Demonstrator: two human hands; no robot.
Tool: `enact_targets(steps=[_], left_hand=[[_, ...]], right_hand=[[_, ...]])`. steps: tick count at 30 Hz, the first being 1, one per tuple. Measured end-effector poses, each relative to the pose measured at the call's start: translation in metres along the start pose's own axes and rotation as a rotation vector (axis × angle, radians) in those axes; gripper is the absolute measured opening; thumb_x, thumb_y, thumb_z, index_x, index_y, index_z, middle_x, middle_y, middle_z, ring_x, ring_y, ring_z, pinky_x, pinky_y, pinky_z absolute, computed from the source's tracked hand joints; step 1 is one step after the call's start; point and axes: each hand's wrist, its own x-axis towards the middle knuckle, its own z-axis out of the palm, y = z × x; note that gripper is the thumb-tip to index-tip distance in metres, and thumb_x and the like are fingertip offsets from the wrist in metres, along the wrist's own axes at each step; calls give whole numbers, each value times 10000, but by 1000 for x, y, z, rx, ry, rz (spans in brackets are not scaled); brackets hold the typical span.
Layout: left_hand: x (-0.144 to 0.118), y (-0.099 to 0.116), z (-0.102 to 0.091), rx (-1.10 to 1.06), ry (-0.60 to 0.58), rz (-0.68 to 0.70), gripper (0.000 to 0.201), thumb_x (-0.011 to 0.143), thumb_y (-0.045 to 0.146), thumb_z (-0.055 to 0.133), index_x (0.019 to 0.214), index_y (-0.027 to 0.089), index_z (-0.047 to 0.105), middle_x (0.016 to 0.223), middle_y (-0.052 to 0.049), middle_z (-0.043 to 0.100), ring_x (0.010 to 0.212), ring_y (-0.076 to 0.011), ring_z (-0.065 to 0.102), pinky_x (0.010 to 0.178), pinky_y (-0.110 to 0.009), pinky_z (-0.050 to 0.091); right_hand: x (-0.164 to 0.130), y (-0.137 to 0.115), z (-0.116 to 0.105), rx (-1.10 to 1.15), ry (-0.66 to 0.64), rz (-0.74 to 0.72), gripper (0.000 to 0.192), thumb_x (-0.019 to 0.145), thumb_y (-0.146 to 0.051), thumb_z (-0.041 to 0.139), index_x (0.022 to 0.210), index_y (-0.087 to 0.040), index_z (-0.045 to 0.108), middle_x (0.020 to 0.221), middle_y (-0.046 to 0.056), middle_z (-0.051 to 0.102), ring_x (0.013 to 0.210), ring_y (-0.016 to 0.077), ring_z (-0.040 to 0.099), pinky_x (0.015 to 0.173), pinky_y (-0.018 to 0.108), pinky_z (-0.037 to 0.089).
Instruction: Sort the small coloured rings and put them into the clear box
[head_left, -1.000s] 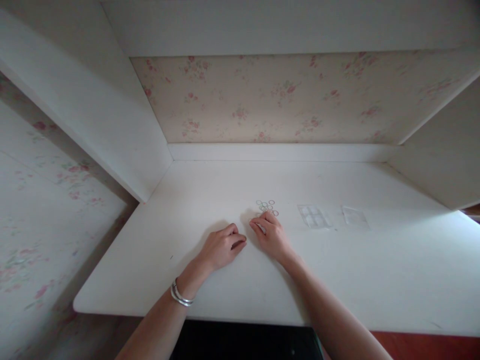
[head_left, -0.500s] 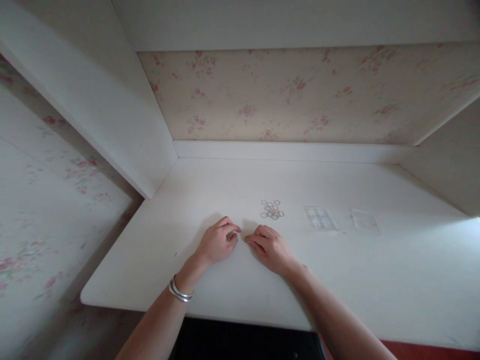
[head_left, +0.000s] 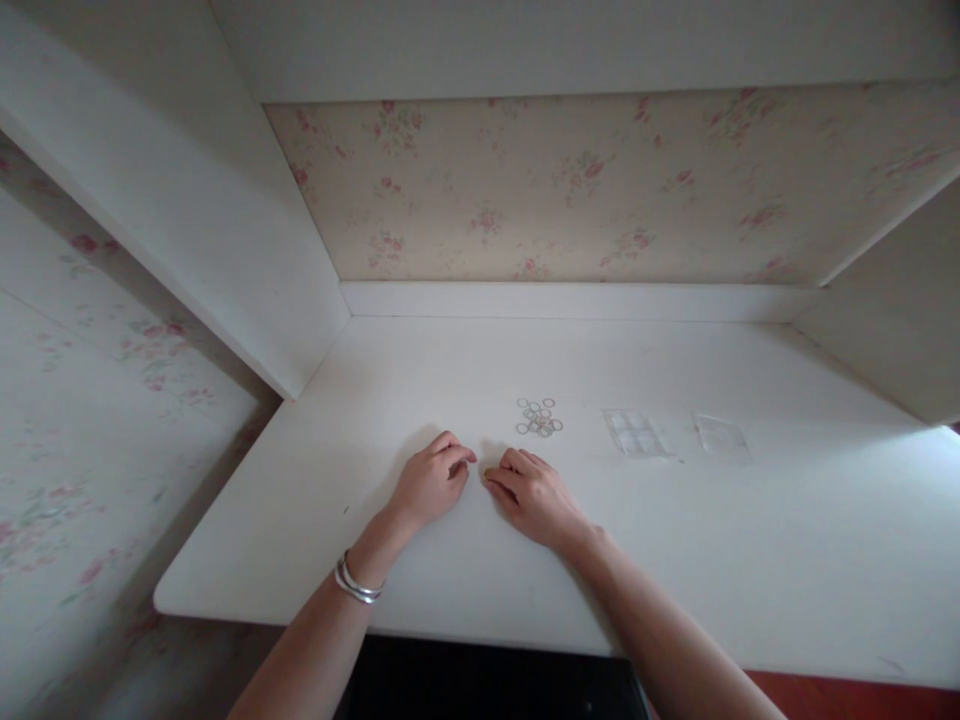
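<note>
My left hand [head_left: 427, 482] rests on the white desk with curled fingers, a small gap between its index finger and thumb, and nothing visible in it. Just to its right, my right hand [head_left: 534, 498] has thumb and index finger pinched on a small yellowish thing [head_left: 487, 474]. Too little of that thing shows to tell its kind. Beyond the right hand lies a loose pile of thin rings [head_left: 540, 417], several of them overlapping. The fingertips of both hands are close together but apart.
Right of the rings lie a clear plastic bag with a grid pattern [head_left: 636, 434] and another clear square bag [head_left: 723, 439]. The white desk [head_left: 450, 370] ends at a low back ledge [head_left: 570, 300]. An upright white panel [head_left: 300, 300] stands at the left.
The whole view has shifted slightly, so everything sits a little further left. Both hands keep nearly the same pose, and the rings and bags lie as before.
</note>
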Motion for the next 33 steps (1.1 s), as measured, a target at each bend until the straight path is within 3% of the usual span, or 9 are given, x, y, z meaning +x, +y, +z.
enact_targets(steps=[27, 30, 33], left_hand=[[0, 0, 1, 1, 18, -29, 217, 862, 165, 462, 1001, 237, 613, 982, -18, 595, 729, -105, 586, 693, -226, 480], [1, -2, 2, -26, 37, -36, 232, 863, 164, 461, 1040, 230, 597, 1005, -23, 587, 728, -101, 590, 699, -226, 487], [1, -3, 3, -34, 45, -31, 240, 864, 158, 456, 1049, 224, 593, 1010, -24, 583, 714, -94, 591, 698, -228, 488]], right_hand=[[-1, 1, 2, 70, 68, 73, 171, 862, -247, 533, 906, -245, 698, 807, 34, 568, 735, 137, 533, 683, 259, 429], [0, 7, -2, 78, 128, 141, 181, 868, -308, 531, 891, -245, 699, 807, 33, 584, 739, 136, 548, 681, 251, 432], [1, 23, -9, -33, 236, 322, 234, 891, -310, 483, 879, -232, 703, 818, 33, 604, 724, 128, 560, 666, 242, 417]])
